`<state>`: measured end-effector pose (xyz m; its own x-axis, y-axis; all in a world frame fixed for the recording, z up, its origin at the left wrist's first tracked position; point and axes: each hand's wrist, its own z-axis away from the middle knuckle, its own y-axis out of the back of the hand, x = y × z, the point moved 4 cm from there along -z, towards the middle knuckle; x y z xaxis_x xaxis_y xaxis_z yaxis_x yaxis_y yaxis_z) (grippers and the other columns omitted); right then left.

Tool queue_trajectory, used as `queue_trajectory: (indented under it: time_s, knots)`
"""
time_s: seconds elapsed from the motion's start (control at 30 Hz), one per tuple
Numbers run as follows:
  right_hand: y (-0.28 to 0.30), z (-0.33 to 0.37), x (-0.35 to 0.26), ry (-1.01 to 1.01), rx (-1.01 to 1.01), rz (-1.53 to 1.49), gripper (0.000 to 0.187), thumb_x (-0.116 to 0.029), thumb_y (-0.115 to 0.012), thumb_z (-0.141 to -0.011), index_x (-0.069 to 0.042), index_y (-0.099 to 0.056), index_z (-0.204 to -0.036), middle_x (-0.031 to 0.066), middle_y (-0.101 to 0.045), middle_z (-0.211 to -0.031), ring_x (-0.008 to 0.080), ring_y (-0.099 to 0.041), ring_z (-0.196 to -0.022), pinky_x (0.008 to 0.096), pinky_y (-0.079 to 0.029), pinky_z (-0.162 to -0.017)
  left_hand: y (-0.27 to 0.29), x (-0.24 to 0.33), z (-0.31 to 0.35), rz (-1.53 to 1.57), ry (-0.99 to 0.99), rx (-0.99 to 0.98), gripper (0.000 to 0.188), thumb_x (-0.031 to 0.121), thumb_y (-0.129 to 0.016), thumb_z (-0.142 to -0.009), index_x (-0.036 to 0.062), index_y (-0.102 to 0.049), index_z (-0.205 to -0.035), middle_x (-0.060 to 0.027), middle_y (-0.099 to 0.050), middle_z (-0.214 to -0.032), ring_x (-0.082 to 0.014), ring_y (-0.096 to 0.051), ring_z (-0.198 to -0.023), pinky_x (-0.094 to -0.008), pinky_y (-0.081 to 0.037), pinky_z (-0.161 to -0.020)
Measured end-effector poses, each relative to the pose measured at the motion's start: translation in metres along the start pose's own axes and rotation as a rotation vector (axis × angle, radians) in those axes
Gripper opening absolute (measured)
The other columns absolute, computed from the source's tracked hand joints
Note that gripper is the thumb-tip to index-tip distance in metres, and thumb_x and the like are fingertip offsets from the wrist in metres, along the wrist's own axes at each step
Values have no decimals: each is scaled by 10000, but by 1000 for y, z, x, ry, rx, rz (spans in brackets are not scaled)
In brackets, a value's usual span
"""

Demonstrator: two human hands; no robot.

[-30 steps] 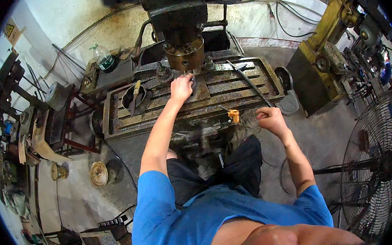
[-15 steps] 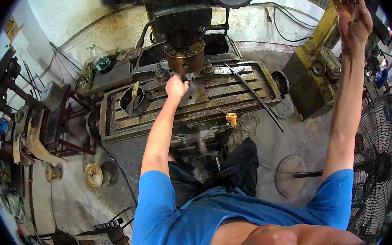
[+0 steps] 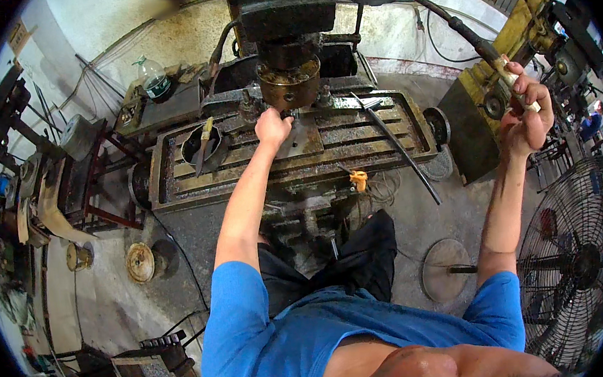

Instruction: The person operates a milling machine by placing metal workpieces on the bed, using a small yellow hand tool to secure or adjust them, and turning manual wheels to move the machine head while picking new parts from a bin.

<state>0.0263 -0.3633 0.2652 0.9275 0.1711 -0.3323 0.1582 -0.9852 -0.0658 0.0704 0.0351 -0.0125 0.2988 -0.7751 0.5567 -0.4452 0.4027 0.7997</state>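
I stand at a dark, oily milling machine. Its slotted table [image 3: 382, 136] lies across the middle of the view, under the spindle head [image 3: 293, 83]. My left hand [image 3: 272, 128] rests on a flat metal plate [image 3: 301, 140] on the table, just below the spindle, fingers curled on the plate's edge. My right hand [image 3: 525, 110] is raised at the far right, closed around the pale end of a long dark lever [image 3: 462, 30] that runs up to the machine's head.
A brush stands in a round black can [image 3: 200, 145] at the table's left. A long dark bar [image 3: 397, 145] lies across the table's right end. A big floor fan [image 3: 580, 259] is at the right, a yellow machine [image 3: 498, 74] behind it, shelves [image 3: 24, 175] at the left.
My right hand rose from waist height by the table's front to the lever, then came down with it. My left hand stayed on the plate.
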Motion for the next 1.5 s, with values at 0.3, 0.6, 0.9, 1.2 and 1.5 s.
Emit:
queue_trajectory:
  time_s: [0.3,0.6,0.9,1.2,1.5]
  knots:
    - [1,23,9,-34,50,-105,80,-34,-411,-577,-38,-388,-653,119,-486,-791,380,-482,-1019,546,-253,-971,4,4,-2,-26,-6,11,348,314,-725,-644,-16,-628,-700,-191,-628,-780,-333,-614,-764,-414,-494,-647]
    - [4,29,9,-70,32,-155,91,-50,-418,-556,-36,-414,-646,114,-491,-782,378,-470,-1060,516,-234,-988,11,-2,8,140,-171,99,381,247,-699,-684,-39,-584,-907,-179,-626,-724,-311,-610,-651,-400,-480,-608]
    - [2,45,14,-88,74,-174,60,-74,-431,-597,-32,-413,-636,115,-490,-784,373,-466,-1065,516,-221,-994,110,-51,89,483,-91,-219,401,168,-628,-771,-15,-524,-1113,-95,-625,-678,-119,-522,-452,-263,-422,-441]
    - [3,59,18,-103,142,-170,65,-55,-408,-551,-30,-408,-611,119,-492,-759,365,-470,-1054,522,-211,-1001,267,-226,264,509,427,294,377,32,-568,-783,-13,-517,-1154,-14,-570,-656,-69,-503,-563,-218,-402,-506]
    - [4,72,28,-73,118,-215,34,-40,-401,-547,-32,-391,-579,125,-513,-768,368,-474,-1053,503,-200,-1004,305,-422,411,330,627,479,483,-25,-535,-648,-22,-537,-1130,-100,-629,-808,-110,-545,-683,-231,-433,-607]
